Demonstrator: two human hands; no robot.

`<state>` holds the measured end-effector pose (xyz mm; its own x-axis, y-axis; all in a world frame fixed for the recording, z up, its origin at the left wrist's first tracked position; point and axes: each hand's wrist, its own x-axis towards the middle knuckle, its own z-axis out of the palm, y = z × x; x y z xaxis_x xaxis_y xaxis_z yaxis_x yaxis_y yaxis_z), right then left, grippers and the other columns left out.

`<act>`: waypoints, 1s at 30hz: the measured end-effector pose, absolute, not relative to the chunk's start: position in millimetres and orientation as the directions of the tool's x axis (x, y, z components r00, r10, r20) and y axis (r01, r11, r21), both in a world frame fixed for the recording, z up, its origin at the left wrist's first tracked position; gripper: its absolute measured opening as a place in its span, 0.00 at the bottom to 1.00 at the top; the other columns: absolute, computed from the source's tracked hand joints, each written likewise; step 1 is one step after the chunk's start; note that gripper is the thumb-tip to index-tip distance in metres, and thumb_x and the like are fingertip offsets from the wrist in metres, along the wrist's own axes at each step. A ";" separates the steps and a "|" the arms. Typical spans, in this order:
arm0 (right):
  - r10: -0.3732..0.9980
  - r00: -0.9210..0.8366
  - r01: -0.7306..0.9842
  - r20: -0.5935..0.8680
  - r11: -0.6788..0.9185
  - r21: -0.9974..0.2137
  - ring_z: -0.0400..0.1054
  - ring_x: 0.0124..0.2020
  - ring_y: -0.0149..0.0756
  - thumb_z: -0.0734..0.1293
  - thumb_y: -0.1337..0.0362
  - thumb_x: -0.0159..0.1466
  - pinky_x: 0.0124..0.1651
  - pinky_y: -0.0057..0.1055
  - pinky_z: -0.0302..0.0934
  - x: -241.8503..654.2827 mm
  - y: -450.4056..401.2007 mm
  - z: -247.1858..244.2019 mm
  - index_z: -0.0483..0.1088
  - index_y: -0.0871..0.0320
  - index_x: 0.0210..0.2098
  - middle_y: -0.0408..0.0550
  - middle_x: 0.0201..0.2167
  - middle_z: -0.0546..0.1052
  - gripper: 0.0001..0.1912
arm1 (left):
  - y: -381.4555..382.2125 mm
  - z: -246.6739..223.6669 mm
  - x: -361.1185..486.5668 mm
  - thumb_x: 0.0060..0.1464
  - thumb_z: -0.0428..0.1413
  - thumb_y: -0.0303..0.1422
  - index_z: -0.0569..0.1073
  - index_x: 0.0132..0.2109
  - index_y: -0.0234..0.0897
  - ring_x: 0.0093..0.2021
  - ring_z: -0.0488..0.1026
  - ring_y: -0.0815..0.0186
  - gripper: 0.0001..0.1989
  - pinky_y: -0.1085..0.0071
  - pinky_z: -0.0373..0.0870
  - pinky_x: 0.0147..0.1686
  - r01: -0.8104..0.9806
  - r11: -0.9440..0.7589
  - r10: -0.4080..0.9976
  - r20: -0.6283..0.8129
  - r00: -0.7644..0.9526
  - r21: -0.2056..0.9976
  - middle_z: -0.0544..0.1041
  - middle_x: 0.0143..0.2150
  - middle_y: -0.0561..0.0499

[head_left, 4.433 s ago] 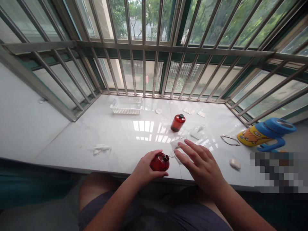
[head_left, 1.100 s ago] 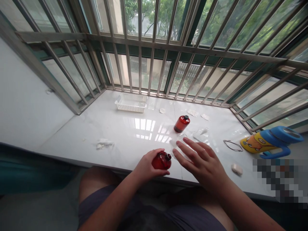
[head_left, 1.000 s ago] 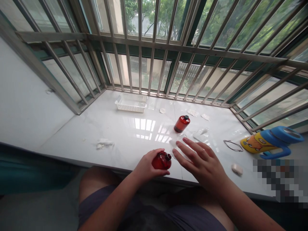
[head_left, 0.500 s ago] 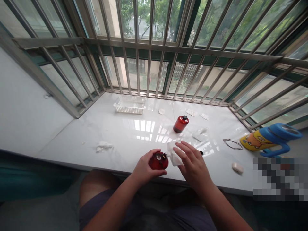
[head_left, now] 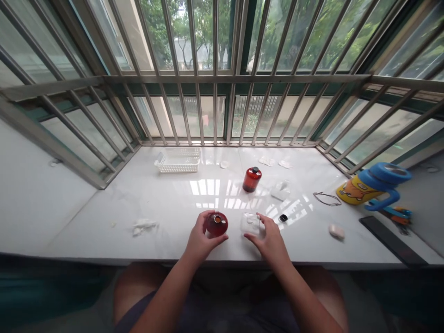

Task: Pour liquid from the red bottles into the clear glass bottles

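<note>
The near red bottle (head_left: 219, 226) is held upright by the left hand (head_left: 200, 237) at the near edge of the worktop (head_left: 104, 208), left of centre; the fingers are clamped around its body. A clear container (head_left: 250, 225) is gripped just to its right, between the thumb and fingers of the right hand (head_left: 271, 237). The two vessels are held apart, and no liquid is seen passing between them. Whether the container is filled cannot be determined.

The neck of the near bottle is uncovered, so its opening is judged complete. What is apparently its black cap (head_left: 283, 218) is placed on the worktop, right of the right hand. Closure of this bottle is judged to remain undone. A capped red bottle (head_left: 251, 180) is positioned upright farther back, and a white basket (head_left: 178, 163) is located at far left.
</note>
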<state>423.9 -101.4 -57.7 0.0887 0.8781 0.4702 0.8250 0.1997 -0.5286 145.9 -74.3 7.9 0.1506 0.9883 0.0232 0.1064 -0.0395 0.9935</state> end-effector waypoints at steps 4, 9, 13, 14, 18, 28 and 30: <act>0.917 0.087 0.829 0.390 0.151 -0.539 0.75 0.58 0.56 0.74 0.45 0.67 0.58 0.49 0.73 437.9 -102.6 -61.3 0.63 0.58 0.70 0.60 0.59 0.78 0.40 | -74.1 6.0 144.1 0.49 0.75 0.41 0.66 0.64 0.44 0.66 0.75 0.51 0.39 0.52 0.72 0.67 0.134 -0.046 0.984 0.021 0.177 0.990 0.74 0.66 0.41; 0.887 0.047 0.874 0.459 0.186 -0.449 0.68 0.65 0.56 0.64 0.48 0.76 0.68 0.54 0.63 464.8 -105.4 -44.0 0.63 0.57 0.70 0.61 0.63 0.75 0.30 | -73.1 6.5 137.0 0.49 0.76 0.40 0.64 0.69 0.47 0.71 0.70 0.46 0.45 0.46 0.64 0.73 0.204 -0.085 0.971 0.034 0.238 0.975 0.70 0.72 0.40; 0.887 0.185 0.961 0.424 -0.074 -0.265 0.70 0.57 0.59 0.61 0.53 0.77 0.61 0.53 0.66 492.3 -97.1 -36.5 0.70 0.61 0.66 0.65 0.57 0.75 0.25 | -69.9 21.6 136.2 0.42 0.79 0.41 0.65 0.70 0.50 0.74 0.65 0.45 0.51 0.46 0.60 0.75 0.281 -0.135 0.964 0.060 0.260 0.950 0.68 0.74 0.43; 0.896 0.218 0.965 0.387 -0.139 -0.222 0.71 0.54 0.59 0.61 0.53 0.77 0.58 0.53 0.67 497.6 -93.9 -36.8 0.70 0.62 0.66 0.66 0.56 0.75 0.26 | -68.5 26.5 137.6 0.42 0.79 0.42 0.66 0.69 0.50 0.75 0.65 0.45 0.50 0.46 0.62 0.74 0.295 -0.138 0.965 0.062 0.255 0.945 0.67 0.74 0.43; 0.932 0.258 0.959 0.255 -0.215 -0.184 0.72 0.50 0.58 0.63 0.55 0.75 0.53 0.47 0.67 509.2 -82.1 -41.5 0.72 0.66 0.64 0.64 0.50 0.77 0.25 | -61.9 39.6 148.0 0.44 0.78 0.40 0.69 0.67 0.51 0.71 0.69 0.47 0.46 0.50 0.69 0.69 0.308 -0.144 0.966 0.067 0.249 0.940 0.72 0.71 0.45; 0.909 0.303 0.848 0.285 -0.121 -0.516 0.77 0.41 0.45 0.67 0.54 0.72 0.44 0.39 0.70 489.7 -79.4 -1.9 0.75 0.56 0.54 0.54 0.48 0.79 0.17 | -59.5 35.5 164.3 0.52 0.71 0.35 0.72 0.61 0.43 0.56 0.80 0.56 0.30 0.54 0.75 0.62 0.215 -0.132 0.976 0.088 0.201 0.968 0.81 0.57 0.45; 0.910 0.306 0.719 0.278 -0.029 -0.695 0.79 0.40 0.43 0.70 0.51 0.69 0.44 0.39 0.72 466.7 -82.7 25.4 0.73 0.54 0.53 0.51 0.48 0.81 0.18 | -60.0 36.2 164.6 0.52 0.71 0.35 0.72 0.61 0.43 0.56 0.80 0.56 0.31 0.54 0.75 0.62 0.214 -0.133 0.976 0.090 0.199 0.968 0.81 0.57 0.45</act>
